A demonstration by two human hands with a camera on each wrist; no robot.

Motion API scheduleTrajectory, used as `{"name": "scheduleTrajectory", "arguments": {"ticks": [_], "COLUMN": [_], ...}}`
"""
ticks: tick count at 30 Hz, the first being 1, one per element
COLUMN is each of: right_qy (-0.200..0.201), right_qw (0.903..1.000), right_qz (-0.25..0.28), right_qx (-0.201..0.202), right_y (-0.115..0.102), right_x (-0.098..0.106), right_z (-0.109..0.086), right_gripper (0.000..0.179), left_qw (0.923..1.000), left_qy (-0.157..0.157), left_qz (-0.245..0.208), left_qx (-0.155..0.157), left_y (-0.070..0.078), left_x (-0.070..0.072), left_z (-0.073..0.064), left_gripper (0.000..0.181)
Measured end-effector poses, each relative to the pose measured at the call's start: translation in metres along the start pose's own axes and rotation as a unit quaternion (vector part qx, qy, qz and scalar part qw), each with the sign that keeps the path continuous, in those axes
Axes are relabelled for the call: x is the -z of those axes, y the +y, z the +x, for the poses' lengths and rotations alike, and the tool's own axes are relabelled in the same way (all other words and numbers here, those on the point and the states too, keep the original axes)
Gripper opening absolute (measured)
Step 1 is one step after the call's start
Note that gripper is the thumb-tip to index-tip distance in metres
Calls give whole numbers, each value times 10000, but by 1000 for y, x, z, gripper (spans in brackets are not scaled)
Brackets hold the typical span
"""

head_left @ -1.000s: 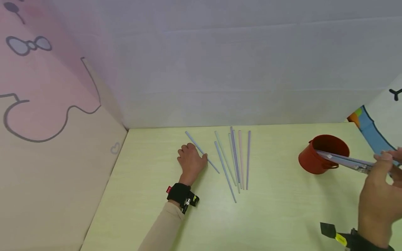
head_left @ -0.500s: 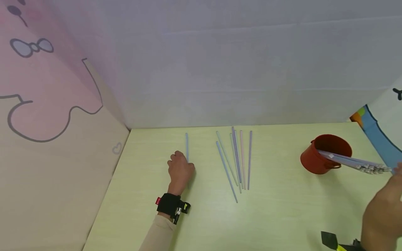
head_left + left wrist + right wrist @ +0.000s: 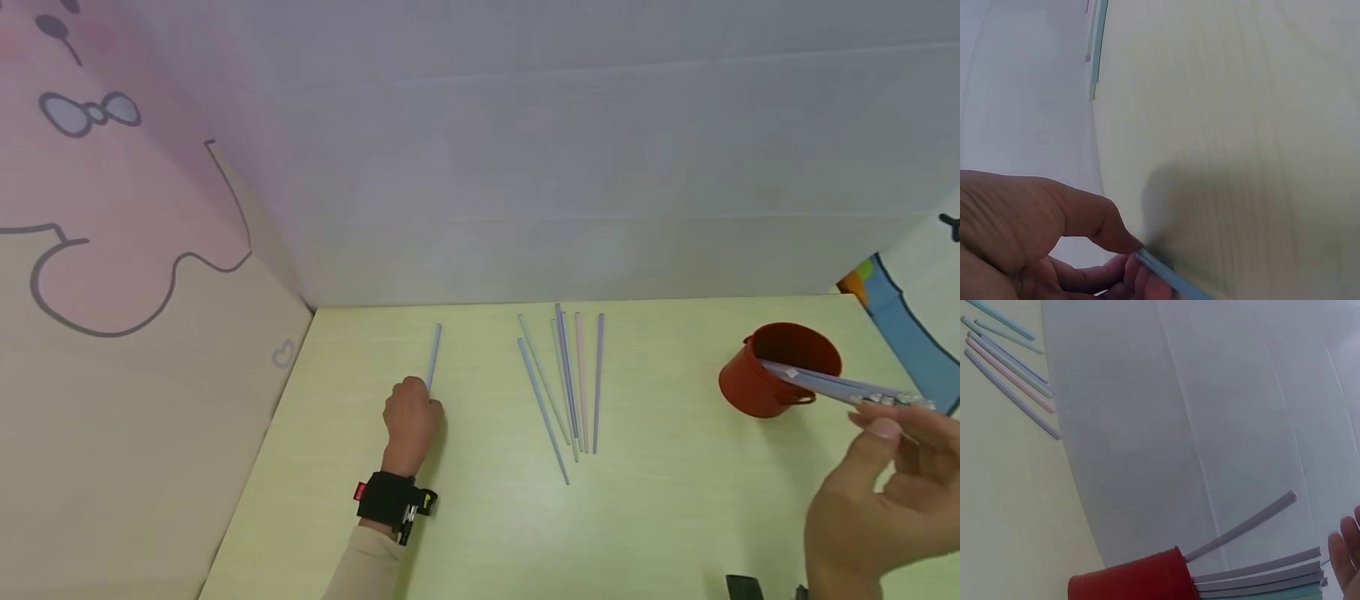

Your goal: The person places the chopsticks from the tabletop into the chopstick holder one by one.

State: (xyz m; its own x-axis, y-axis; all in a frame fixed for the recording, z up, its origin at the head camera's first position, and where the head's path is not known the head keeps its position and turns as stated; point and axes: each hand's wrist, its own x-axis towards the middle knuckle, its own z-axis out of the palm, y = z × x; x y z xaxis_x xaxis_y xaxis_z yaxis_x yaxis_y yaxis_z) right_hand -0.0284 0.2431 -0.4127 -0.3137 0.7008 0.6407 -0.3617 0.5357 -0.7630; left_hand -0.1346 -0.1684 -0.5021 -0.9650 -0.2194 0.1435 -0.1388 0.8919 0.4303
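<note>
My left hand [image 3: 412, 425] is low over the left part of the table, pinching a slim blue straw [image 3: 434, 354] between thumb and fingers. The left wrist view shows the thumb tip on one end of this blue straw [image 3: 1175, 277]. At the right, my right hand [image 3: 892, 492] hovers with loosely bent fingers beside the outer ends of a straw bundle [image 3: 832, 385]. That bundle leans out of a red bucket [image 3: 750, 383]. In the right wrist view, the fingers [image 3: 1349, 550] lie just off the tips of the straws [image 3: 1260, 575].
Several pastel straws lie loosely side by side mid-table, among them a pink straw [image 3: 581, 375] and a purple straw [image 3: 598, 383]. A pale cloth wall [image 3: 562, 167] rises along the back edge. Another printed wall [image 3: 150, 375] borders the left side.
My left hand has slid left and toward me, drawing the blue straw away from the others and turning it. The right hand drew back from the bundle's ends, then came near again.
</note>
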Motion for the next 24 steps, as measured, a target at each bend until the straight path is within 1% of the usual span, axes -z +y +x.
{"name": "scheduleTrajectory", "arguments": {"ticks": [2,3,6,8,11,13,15,17,20,22,24], "right_qy": [-103,-150,-221,-281,-374,-579,-888,-1293,-1809,-1993,-2102], "right_qw": [9997,9994,9968,9927,9845,9833,9827,9820,9776,9748,9727], "right_qz": [232,307,767,1169,1714,1723,1611,1356,1040,950,924], "right_qx": [35,44,53,29,-73,-127,-188,-231,-263,-311,-354], "right_y": [-1,-1,-4,-7,-14,-21,-25,-25,-20,-18,-21], "right_x": [-3,-5,-10,-13,-18,-21,-22,-23,-24,-26,-29], "right_z": [-7,-9,-16,-20,-25,-29,-34,-39,-45,-49,-51], "right_gripper": [21,22,22,22,23,23,23,25,28,32,33], "left_qw": [9995,9989,9964,9940,9901,9864,9826,9780,9706,9658,9610], "left_qy": [-106,-152,-258,-290,-314,-313,-306,-263,-248,-226,-216], "left_qz": [-299,-420,-759,-994,-1289,-1497,-1648,-1784,-1917,-1955,-1998], "left_qx": [-93,-148,-278,-352,-454,-601,-804,-1047,-1436,-1686,-1899], "left_y": [-1,-1,2,5,12,19,28,37,52,61,70], "left_x": [0,0,0,1,2,3,4,4,4,4,6], "left_z": [-2,-3,-6,-9,-15,-20,-27,-33,-41,-45,-51], "left_gripper": [21,21,12,4,14,16,16,16,17,18,19]}}
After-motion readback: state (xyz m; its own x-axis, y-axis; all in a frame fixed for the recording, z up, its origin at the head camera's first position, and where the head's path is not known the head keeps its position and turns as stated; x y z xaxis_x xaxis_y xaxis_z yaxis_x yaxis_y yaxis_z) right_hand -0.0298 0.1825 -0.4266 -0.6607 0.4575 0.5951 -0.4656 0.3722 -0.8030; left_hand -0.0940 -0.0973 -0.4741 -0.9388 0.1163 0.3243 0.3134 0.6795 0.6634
